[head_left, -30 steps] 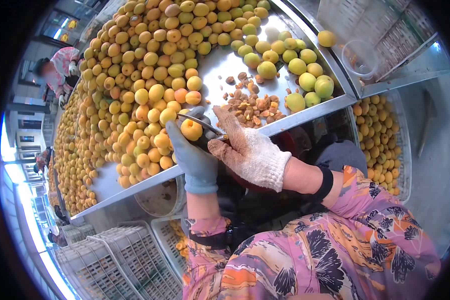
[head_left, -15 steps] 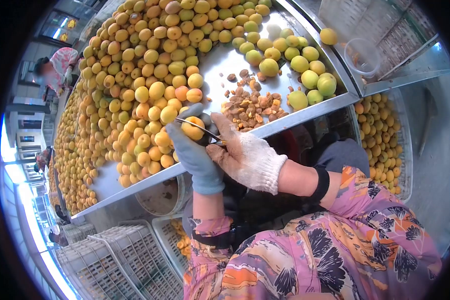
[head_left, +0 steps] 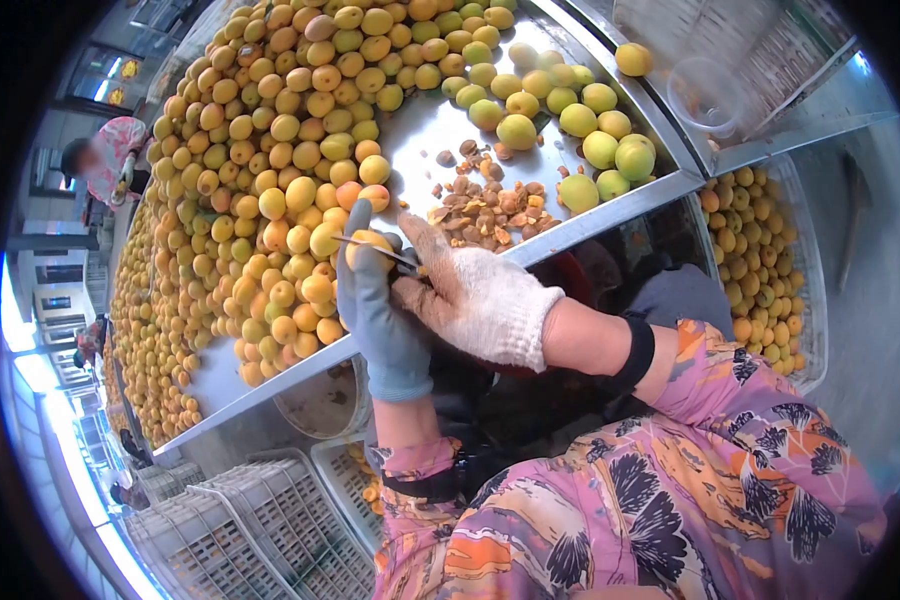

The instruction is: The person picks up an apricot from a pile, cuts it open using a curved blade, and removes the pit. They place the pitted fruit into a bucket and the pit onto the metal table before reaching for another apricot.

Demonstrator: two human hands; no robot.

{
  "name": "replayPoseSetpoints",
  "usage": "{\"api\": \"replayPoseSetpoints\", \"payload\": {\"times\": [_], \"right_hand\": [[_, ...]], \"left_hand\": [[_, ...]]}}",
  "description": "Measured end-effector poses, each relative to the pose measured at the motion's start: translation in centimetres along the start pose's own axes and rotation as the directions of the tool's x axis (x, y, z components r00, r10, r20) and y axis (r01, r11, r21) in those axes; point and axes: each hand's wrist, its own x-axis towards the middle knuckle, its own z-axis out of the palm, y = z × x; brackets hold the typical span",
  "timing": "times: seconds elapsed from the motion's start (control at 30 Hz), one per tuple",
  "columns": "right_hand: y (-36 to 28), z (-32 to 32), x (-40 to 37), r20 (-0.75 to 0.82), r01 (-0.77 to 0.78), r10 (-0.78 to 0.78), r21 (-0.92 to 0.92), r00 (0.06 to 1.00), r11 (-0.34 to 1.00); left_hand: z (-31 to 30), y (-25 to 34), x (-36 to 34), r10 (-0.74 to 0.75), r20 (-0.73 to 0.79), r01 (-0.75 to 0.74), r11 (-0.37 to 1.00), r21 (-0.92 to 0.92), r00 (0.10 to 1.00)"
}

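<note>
My left hand (head_left: 388,325), in a grey-blue glove, is closed around a yellow apricot (head_left: 374,238). In a stained white glove, my right hand (head_left: 495,300) grips a small knife (head_left: 394,256). Its thin blade lies across the apricot; whether it has cut in is hard to see. Both hands are close together over the front edge of a metal table (head_left: 270,407). Just beyond them lies a pile of brown pits and scraps (head_left: 492,208). A large heap of apricots (head_left: 280,150) covers the table to the left.
Greener apricots (head_left: 610,150) sit in the table's right corner. A clear plastic tub (head_left: 705,95) stands beyond the rim. Crates of apricots (head_left: 760,270) are at right and below the table, with stacked white crates (head_left: 260,530) lower left. Another person (head_left: 115,155) is at far left.
Both hands have shifted slightly left with the apricot and knife. My left fingers now cover more of the apricot. The whole view has moved a little.
</note>
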Motion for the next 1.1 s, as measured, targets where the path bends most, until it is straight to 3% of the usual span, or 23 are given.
{"api": "replayPoseSetpoints", "payload": {"times": [0.03, 0.1, 0.23, 0.3, 0.33, 0.37, 0.43, 0.47, 0.5, 0.57, 0.6, 0.63, 0.73, 0.8, 0.83, 0.9, 0.93, 1.0, 1.03, 1.1], "right_hand": [[-0.3, 0.0, -0.2, 0.015, -0.028, 0.029, -0.018, 0.999, 0.999], [-0.8, -0.2, -0.3, 0.051, -0.111, 0.112, -0.029, 0.992, 0.993], [-0.1, -0.3, 0.2, 0.023, -0.104, 0.105, -0.014, 0.994, 0.994], [0.0, -0.6, 0.4, 0.011, -0.082, 0.082, 0.013, 0.997, 0.997], [-0.3, -0.8, 0.5, 0.018, -0.082, 0.082, 0.005, 0.996, 0.997], [-0.5, -0.8, 0.6, 0.024, -0.081, 0.081, -0.002, 0.996, 0.997], [-0.2, -0.2, 0.3, 0.008, -0.066, 0.066, -0.011, 0.998, 0.998], [-0.3, 0.0, 0.1, 0.008, -0.076, 0.077, -0.026, 0.997, 0.997], [-0.5, 0.1, -0.1, 0.011, -0.085, 0.086, -0.041, 0.996, 0.995], [-0.1, 0.6, -0.2, -0.012, -0.066, 0.065, -0.059, 0.998, 0.996], [-0.2, 0.6, -0.2, -0.002, -0.101, 0.101, -0.066, 0.995, 0.993], [-0.3, 0.6, -0.2, 0.008, -0.136, 0.137, -0.074, 0.991, 0.988], [-0.2, 0.0, 0.0, 0.008, -0.126, 0.127, -0.049, 0.992, 0.991], [0.0, -0.2, 0.5, -0.015, -0.094, 0.093, -0.038, 0.996, 0.995], [0.2, -0.2, 0.6, -0.040, -0.060, 0.059, -0.028, 0.997, 0.998], [0.5, 0.2, 0.5, -0.069, -0.016, 0.013, -0.041, 0.997, 0.999], [0.5, 0.3, 0.3, -0.061, -0.026, 0.023, -0.054, 0.998, 0.998], [0.3, 0.5, 0.0, -0.052, -0.033, 0.030, -0.066, 0.998, 0.997], [0.1, 0.5, -0.2, -0.028, -0.050, 0.047, -0.099, 0.998, 0.994], [-0.1, 0.2, -0.2, -0.004, -0.065, 0.065, -0.133, 0.998, 0.989]], "left_hand": [[-0.1, -0.1, -0.1, 0.000, 0.004, 0.000, 1.000, 0.001, 1.000], [0.0, -0.2, -0.2, -0.158, -0.019, 0.146, 0.949, -0.278, 0.987], [-0.5, -0.4, 0.1, -0.297, 0.042, 0.295, 0.902, -0.316, 0.954], [-1.2, -0.9, 0.7, -0.238, 0.055, 0.240, 0.970, -0.046, 0.970], [-1.1, -0.4, 0.6, -0.140, 0.058, 0.133, 0.985, 0.106, 0.988], [-0.8, 0.0, 0.5, -0.143, 0.059, 0.137, 0.985, 0.107, 0.988], [-0.3, 0.6, 0.5, 0.026, -0.003, -0.025, 0.965, 0.260, 1.000], [0.0, -0.1, 0.3, 0.027, -0.051, -0.022, 0.995, 0.101, 0.998], [-0.1, -0.4, 0.1, 0.027, -0.050, -0.021, 0.995, 0.101, 0.998], [-0.6, -0.8, -0.4, -0.247, 0.006, 0.236, 0.918, -0.320, 0.969], [-0.7, -1.0, -0.3, -0.274, 0.077, 0.280, 0.853, -0.442, 0.958], [-0.8, -1.0, -0.2, -0.275, 0.075, 0.279, 0.852, -0.442, 0.958], [-0.4, -0.5, 0.1, -0.347, 0.020, 0.335, 0.886, -0.322, 0.938], [0.8, 0.0, 0.2, -0.213, -0.129, 0.215, 0.977, -0.001, 0.968], [0.5, 0.0, 0.2, -0.214, -0.128, 0.216, 0.976, -0.001, 0.968], [-0.4, 0.1, 0.2, -0.015, -0.001, 0.014, 0.939, 0.344, 1.000], [-0.4, -0.1, 0.1, -0.015, 0.001, 0.014, 0.939, 0.345, 1.000], [-0.5, -0.6, 0.0, -0.116, -0.061, 0.116, 0.993, -0.006, 0.991], [-1.0, -0.9, 0.0, -0.116, -0.062, 0.116, 0.993, -0.004, 0.991], [-1.8, -0.9, 0.3, -0.266, 0.043, 0.268, 0.924, -0.272, 0.963]]}}
